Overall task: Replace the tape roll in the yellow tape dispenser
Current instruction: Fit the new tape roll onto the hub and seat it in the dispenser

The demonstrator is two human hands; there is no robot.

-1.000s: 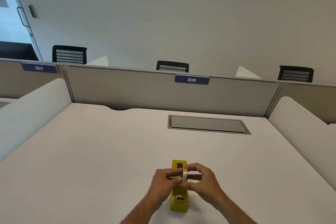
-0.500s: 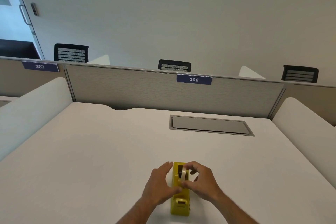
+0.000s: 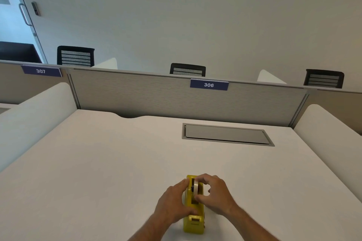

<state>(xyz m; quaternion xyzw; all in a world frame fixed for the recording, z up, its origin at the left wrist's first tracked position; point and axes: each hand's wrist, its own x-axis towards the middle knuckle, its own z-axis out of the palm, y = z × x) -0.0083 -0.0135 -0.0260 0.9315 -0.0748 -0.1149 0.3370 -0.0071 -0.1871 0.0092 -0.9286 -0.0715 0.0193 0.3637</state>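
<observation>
The yellow tape dispenser (image 3: 193,223) stands on the white desk (image 3: 98,162) near its front edge, its cutter end toward me. A pale tape roll (image 3: 195,187) sits upright in the dispenser's slot, a dark hub showing at its centre. My right hand (image 3: 214,195) pinches the roll from the right, thumb and fingers around its rim. My left hand (image 3: 174,203) lies flat against the dispenser's left side and grips the body.
A grey cable hatch (image 3: 227,134) is set into the desk at the back right. A grey partition (image 3: 156,96) with a "306" label (image 3: 209,84) closes the far edge. White side dividers (image 3: 33,115) flank the desk. Black chairs (image 3: 75,55) stand beyond.
The roll was held between both hands above the dispenser; it has come down into the slot. My left hand left the roll and moved onto the dispenser's side.
</observation>
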